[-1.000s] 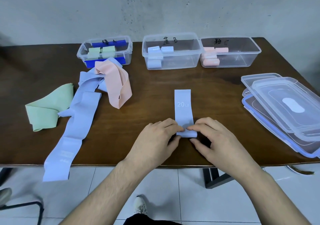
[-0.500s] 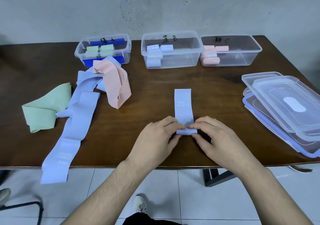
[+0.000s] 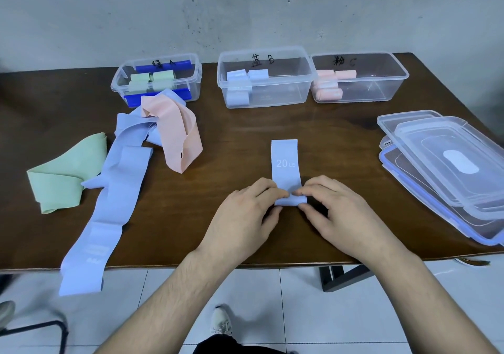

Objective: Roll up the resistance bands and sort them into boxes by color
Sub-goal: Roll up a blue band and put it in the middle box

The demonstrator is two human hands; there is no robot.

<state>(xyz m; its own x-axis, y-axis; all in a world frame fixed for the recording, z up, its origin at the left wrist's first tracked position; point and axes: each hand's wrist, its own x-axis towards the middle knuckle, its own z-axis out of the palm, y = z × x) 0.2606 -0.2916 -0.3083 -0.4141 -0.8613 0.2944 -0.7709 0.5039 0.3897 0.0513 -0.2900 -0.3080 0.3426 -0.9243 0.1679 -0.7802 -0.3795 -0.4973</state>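
The light-blue resistance band (image 3: pixel 285 162) marked "20 LB" lies flat on the counter (image 3: pixel 245 127), a little in from the middle of the near edge. Its long axis runs straight from the near edge toward the far edge; the free end points at the far boxes, and the near end is curled into a small roll (image 3: pixel 289 200). It looks thin, light, soft and stretchy, so the roll will likely spring loose if let go. The sensible hold is at the roll's two ends, pressing down and forward so the coil stays tight and square to the strip.

The left hand (image 3: pixel 245 214) pinches the roll's left end with curled fingers; the right hand (image 3: pixel 341 214) pinches its right end the same way, index fingertips nearly meeting on top.

At the far edge stand three clear boxes: a green-band box (image 3: pixel 188 65) toward the left, a blue-band box (image 3: pixel 294 80) in the middle, almost in line with the strip, and a pink-band box (image 3: pixel 381 80) just right of it. Unrolled bands sprawl toward the left edge: a pink band (image 3: pixel 174 132), a long blue band (image 3: pixel 109 198) drooping over the near edge, and a green band (image 3: pixel 62 173). A stack of lids (image 3: pixel 447 168) sits by the right edge.
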